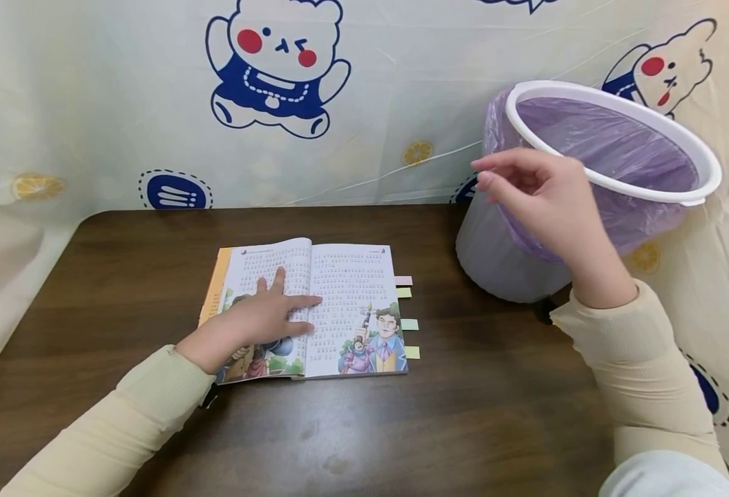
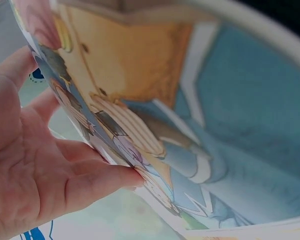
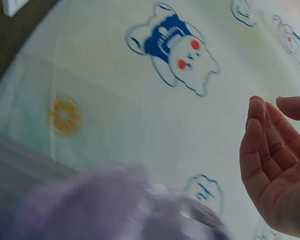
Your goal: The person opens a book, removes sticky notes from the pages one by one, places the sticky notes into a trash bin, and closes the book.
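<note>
An open book (image 1: 352, 276) with printed text and coloured pictures lies on the brown table. My left hand (image 1: 265, 314) rests on its left page with fingers spread, the fingertips reaching over the centre fold. In the left wrist view, the illustrated page (image 2: 135, 85) looms large beside the left hand (image 2: 50, 155), fingertips against it. Raised in front of a wastebasket (image 1: 507, 248), my right hand (image 1: 547, 197) has bent fingers and nothing in its grasp. The right wrist view shows a gap between thumb and fingers of that right hand (image 3: 280, 160).
A purple plastic bag (image 1: 625, 152) lines the wastebasket under a white rim ring (image 1: 613, 103). Coloured sticky tabs (image 1: 409, 324) stick out from the book's right edge. A cloth printed with bears (image 1: 402, 83) hangs behind the table (image 1: 464, 414).
</note>
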Available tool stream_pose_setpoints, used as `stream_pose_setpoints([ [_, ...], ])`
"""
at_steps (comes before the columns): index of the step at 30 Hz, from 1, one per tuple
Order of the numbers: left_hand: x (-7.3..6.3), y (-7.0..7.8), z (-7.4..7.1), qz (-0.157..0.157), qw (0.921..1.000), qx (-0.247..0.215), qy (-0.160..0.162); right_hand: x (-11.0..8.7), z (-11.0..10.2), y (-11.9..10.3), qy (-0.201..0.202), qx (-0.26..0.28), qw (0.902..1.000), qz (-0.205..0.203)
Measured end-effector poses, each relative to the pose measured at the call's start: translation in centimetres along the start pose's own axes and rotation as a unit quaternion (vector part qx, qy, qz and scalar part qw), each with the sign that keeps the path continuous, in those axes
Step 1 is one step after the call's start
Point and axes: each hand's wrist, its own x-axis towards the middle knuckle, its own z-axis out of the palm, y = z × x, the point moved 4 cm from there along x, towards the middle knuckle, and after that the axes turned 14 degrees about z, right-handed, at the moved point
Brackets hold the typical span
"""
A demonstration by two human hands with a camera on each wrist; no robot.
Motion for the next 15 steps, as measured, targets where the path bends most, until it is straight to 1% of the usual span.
stream_pose_setpoints([
  [4,-0.1,0.0,0.0,0.002,1.0,-0.002,0.001,0.6,2.2,1.7,-0.047,0.003,0.9987,0.018],
  [8,0.0,-0.1,0.0,0.002,1.0,-0.005,0.002,1.3,4.3,3.6,-0.093,0.005,0.9946,0.046],
  [12,-0.1,-0.1,0.0,0.001,1.0,-0.008,0.003,1.8,6.3,5.3,-0.129,-0.015,0.9882,0.081],
  [15,-0.2,-0.1,-0.1,0.0,1.0,-0.007,0.003,2.2,7.8,6.5,-0.16,-0.046,0.9805,0.105],
])
